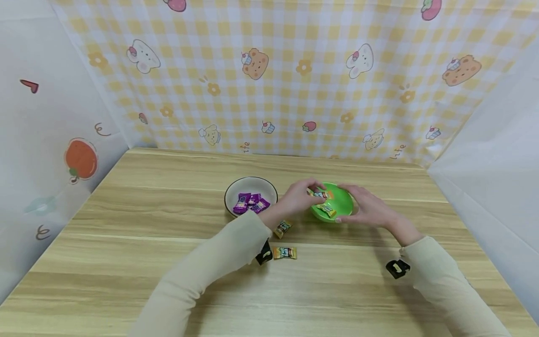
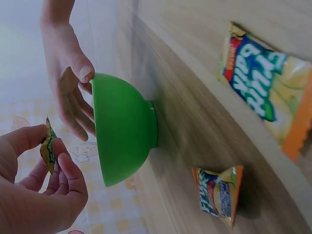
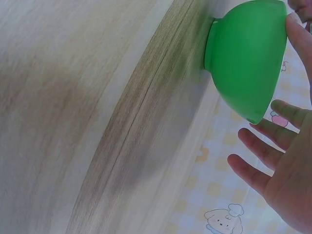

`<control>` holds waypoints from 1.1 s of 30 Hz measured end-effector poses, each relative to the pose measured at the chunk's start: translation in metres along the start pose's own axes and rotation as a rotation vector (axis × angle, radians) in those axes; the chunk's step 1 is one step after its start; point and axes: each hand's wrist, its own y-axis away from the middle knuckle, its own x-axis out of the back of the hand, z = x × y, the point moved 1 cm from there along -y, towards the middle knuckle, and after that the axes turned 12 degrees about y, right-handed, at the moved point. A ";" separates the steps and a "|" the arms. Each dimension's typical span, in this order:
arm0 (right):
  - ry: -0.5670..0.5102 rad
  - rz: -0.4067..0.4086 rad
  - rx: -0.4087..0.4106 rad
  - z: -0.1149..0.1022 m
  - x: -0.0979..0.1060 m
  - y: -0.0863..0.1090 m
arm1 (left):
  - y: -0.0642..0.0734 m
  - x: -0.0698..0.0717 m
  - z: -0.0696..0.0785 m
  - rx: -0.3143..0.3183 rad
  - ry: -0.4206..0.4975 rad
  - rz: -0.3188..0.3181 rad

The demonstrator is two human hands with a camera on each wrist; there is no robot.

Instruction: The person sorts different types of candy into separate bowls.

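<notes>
My left hand (image 1: 298, 195) pinches a yellow-and-orange wrapped candy (image 2: 48, 148) between thumb and fingertips. It holds the candy above a green bowl (image 1: 343, 203), near the bowl's left side. Inside that bowl lies another yellow-wrapped candy (image 1: 327, 209). At the bowl's right side, my right hand (image 1: 370, 208) touches the rim with its thumb. In the right wrist view its fingers are spread and fairly straight beside the bowl. Two more yellow candies, a nearer one (image 1: 285, 252) and a farther one (image 1: 282, 228), lie on the table by my left wrist.
Left of the green bowl stands a white bowl (image 1: 252, 184) with a dark rim, holding several purple-wrapped candies (image 1: 242, 204). Everything stands on a wood-grain table (image 1: 320, 290). A yellow checked curtain (image 1: 278, 93) hangs behind it, with white sheets at both sides.
</notes>
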 end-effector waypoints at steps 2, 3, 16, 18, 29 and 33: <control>-0.006 0.003 0.004 0.000 0.000 0.000 | -0.004 -0.002 0.001 -0.006 -0.002 0.006; -0.007 0.005 0.006 0.000 0.000 0.001 | -0.005 -0.003 0.001 -0.006 0.000 0.011; -0.016 0.006 0.025 0.000 0.000 0.001 | -0.014 -0.015 0.002 -0.002 -0.022 0.069; -0.016 0.005 0.023 0.000 0.000 0.001 | -0.013 -0.015 0.002 -0.005 -0.018 0.074; -0.010 0.003 0.014 -0.002 0.000 0.000 | 0.001 0.004 0.000 0.026 0.038 0.046; -0.003 0.010 0.014 -0.002 0.000 0.001 | 0.011 0.011 0.001 0.020 0.027 0.005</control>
